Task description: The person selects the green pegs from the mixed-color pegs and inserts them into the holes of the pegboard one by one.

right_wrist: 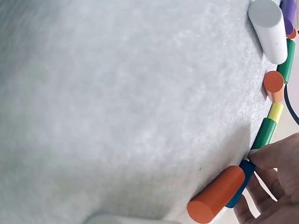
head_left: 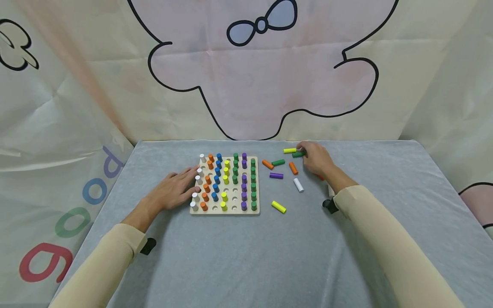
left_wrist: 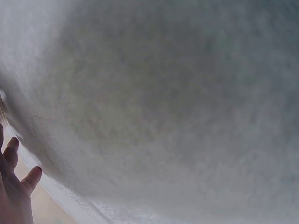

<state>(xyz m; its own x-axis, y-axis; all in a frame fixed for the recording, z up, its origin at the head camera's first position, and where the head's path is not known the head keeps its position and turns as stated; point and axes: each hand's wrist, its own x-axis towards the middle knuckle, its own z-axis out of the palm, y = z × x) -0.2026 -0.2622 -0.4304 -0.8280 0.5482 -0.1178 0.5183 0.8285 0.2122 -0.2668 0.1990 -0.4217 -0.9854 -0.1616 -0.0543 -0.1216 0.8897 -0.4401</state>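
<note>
In the head view, my left hand (head_left: 173,190) rests against the left edge of a wooden pegboard (head_left: 225,213), its fingers fairly straight beside the white pegs (head_left: 198,179). The left wrist view shows only part of that hand. My right hand (head_left: 316,159) reaches down at the back right, fingertips right at one end of a green peg (head_left: 297,154). In the right wrist view its thumb meets the end of that green peg (right_wrist: 264,134), and a blue peg (right_wrist: 239,186) lies close below the thumb. I cannot tell whether the fingers pinch the peg.
Loose pegs lie right of the board: yellow (head_left: 279,207), white (head_left: 298,185), purple (head_left: 276,175), several orange (head_left: 293,168) and another green (head_left: 278,162). A yellow one (head_left: 289,150) sits near the table's back edge. Upright coloured pegs fill many of the board's holes.
</note>
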